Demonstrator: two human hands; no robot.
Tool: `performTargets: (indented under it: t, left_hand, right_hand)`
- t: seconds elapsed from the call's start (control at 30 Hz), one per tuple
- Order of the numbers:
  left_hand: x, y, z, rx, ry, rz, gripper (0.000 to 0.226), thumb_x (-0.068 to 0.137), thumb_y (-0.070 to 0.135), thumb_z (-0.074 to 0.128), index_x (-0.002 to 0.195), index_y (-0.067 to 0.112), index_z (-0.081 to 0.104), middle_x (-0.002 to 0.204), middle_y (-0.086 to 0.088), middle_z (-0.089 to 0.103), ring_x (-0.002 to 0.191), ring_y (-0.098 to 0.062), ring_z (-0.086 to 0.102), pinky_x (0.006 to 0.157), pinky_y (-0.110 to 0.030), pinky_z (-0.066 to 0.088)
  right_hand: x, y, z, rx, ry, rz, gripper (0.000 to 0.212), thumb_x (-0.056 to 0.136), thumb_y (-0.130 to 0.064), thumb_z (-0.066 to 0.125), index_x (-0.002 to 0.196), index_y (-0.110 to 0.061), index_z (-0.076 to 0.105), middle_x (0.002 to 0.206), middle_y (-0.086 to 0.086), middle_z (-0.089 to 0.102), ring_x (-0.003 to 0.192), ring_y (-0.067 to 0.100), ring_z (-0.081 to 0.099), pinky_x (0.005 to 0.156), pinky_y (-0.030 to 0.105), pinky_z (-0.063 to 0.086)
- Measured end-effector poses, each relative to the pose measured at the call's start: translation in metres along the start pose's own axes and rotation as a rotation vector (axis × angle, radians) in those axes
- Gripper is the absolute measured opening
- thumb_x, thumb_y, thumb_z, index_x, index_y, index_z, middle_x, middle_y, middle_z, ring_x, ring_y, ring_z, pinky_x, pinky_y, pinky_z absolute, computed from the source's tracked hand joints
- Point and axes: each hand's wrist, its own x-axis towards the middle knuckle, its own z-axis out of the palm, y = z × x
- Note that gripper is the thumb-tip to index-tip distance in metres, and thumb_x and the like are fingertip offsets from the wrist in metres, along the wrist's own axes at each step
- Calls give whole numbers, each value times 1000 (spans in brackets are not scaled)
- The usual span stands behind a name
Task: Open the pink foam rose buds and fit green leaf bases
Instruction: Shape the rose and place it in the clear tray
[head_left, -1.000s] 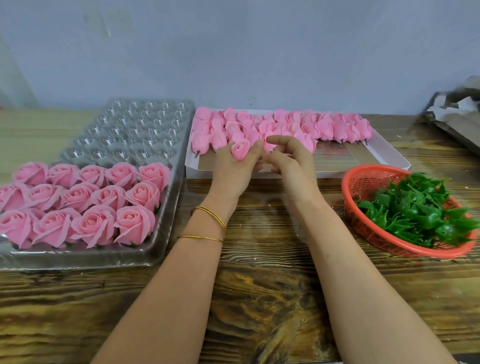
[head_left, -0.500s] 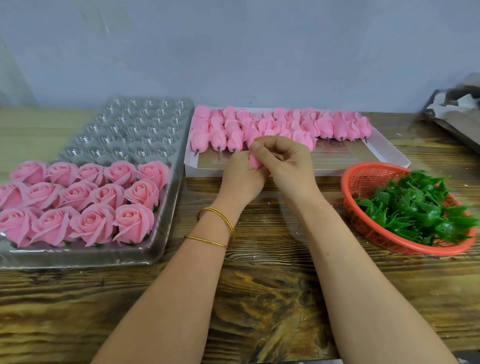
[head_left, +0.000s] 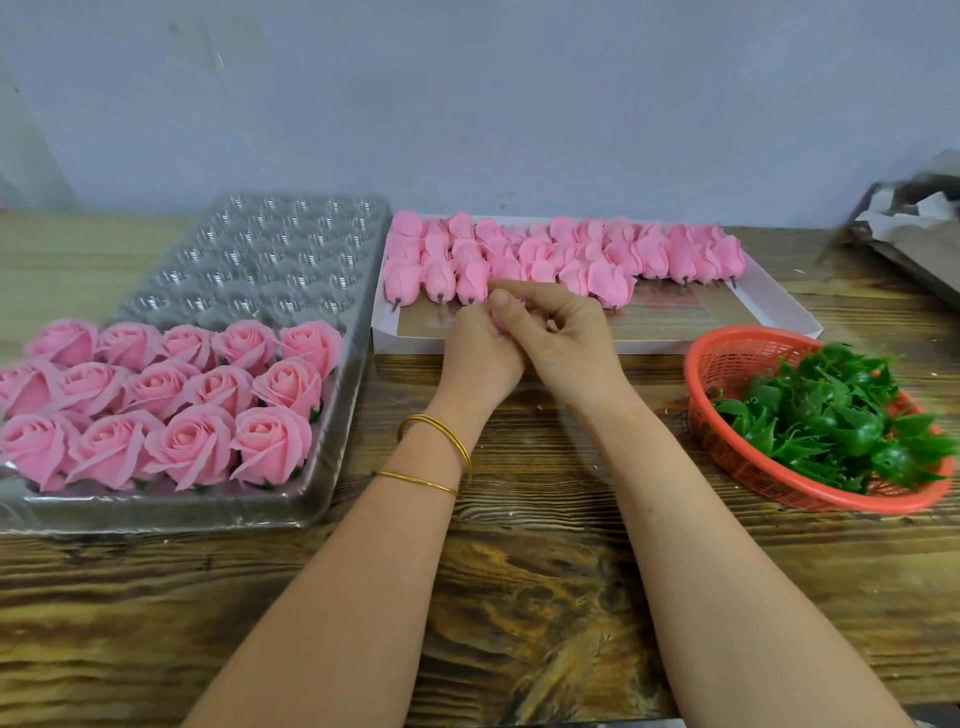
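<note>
My left hand (head_left: 480, 353) and my right hand (head_left: 558, 332) meet over the front edge of the white box (head_left: 779, 312), both curled round one pink foam rose bud (head_left: 500, 318). The fingers hide nearly all of that bud. Several closed pink buds (head_left: 561, 254) lie in rows in the box behind my hands. Opened pink roses (head_left: 171, 405) with green bases fill the near rows of the clear plastic tray (head_left: 332, 415) on the left. Green leaf bases (head_left: 831, 415) are heaped in the orange basket (head_left: 727, 358) on the right.
The far half of the clear tray has bare cups (head_left: 270, 254). Crumpled paper and cardboard (head_left: 919, 223) lie at the far right edge. A grey wall stands behind the wooden table (head_left: 519, 597).
The bud was lifted from the front row and pulled toward me. Both hands closed round it and drew together, now covering it almost fully.
</note>
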Motion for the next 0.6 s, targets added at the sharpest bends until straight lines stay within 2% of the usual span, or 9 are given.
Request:
performTargets:
  t: [0.07, 0.13, 0.2, 0.23, 0.33, 0.4, 0.43, 0.5, 0.6]
  left_hand:
    - [1, 0, 0, 21, 11, -3, 26, 91, 15, 62, 67, 24, 63, 70, 1, 68, 69, -9, 59, 67, -30, 52]
    - [2, 0, 0, 22, 26, -5, 30, 92, 14, 62, 63, 23, 60, 66, 1, 65, 67, -10, 56, 64, -32, 51]
    - [2, 0, 0, 26, 35, -2, 36, 92, 13, 62, 59, 27, 56, 60, 12, 58, 60, -2, 53, 58, -24, 48]
    - [2, 0, -1, 26, 41, 5, 38, 92, 11, 61, 59, 29, 55, 59, 14, 56, 57, 4, 50, 52, -15, 45]
    - [2, -1, -2, 36, 73, 44, 44, 92, 4, 56, 56, 29, 49, 55, 15, 51, 50, 9, 46, 48, -8, 34]
    - [3, -3, -3, 81, 83, 51, 44, 92, 4, 53, 57, 29, 47, 59, 14, 50, 56, 4, 45, 50, -13, 35]
    - [3, -4, -2, 98, 93, 43, 42, 93, 4, 52, 58, 28, 46, 60, 13, 50, 60, 0, 44, 52, -17, 35]
    - [5, -7, -2, 88, 111, 30, 41, 94, 6, 51, 59, 26, 46, 62, 10, 49, 63, -3, 42, 54, -19, 33]
    - [4, -8, -4, 87, 104, 43, 39, 95, 8, 52, 60, 25, 47, 63, 10, 49, 60, 0, 41, 49, -9, 32]
  right_hand:
    - [0, 1, 0, -60, -3, 9, 26, 93, -13, 65, 118, -10, 67, 105, 3, 70, 99, 4, 65, 95, 22, 51]
    - [1, 3, 1, -149, -10, 8, 31, 95, -18, 63, 124, -7, 65, 118, 12, 66, 113, 17, 62, 105, 35, 47]
    - [0, 5, 2, -208, -34, 3, 34, 97, -22, 60, 128, -8, 62, 122, 13, 63, 117, 20, 59, 107, 38, 43]
    - [0, 5, 3, -239, -48, -11, 32, 98, -24, 57, 127, -9, 62, 120, 10, 63, 114, 19, 59, 105, 36, 43]
    - [-1, 7, 4, -384, -85, -90, 19, 101, -25, 51, 104, -13, 66, 103, 5, 61, 100, 15, 52, 91, 28, 39]
    - [-2, 8, 4, -442, -105, -110, 23, 103, -26, 48, 81, -26, 57, 93, 3, 55, 91, 13, 46, 83, 24, 35]
    - [-2, 7, 4, -460, -120, -112, 28, 103, -26, 47, 76, -29, 50, 92, 2, 52, 89, 10, 43, 82, 22, 33]
    - [-3, 8, 3, -480, -151, -99, 23, 103, -28, 46, 81, -24, 52, 98, 2, 50, 91, 5, 41, 86, 19, 32]
    - [-3, 11, 0, -520, -196, -83, 27, 103, -33, 44, 107, -14, 62, 109, 3, 49, 104, 9, 44, 97, 22, 34]
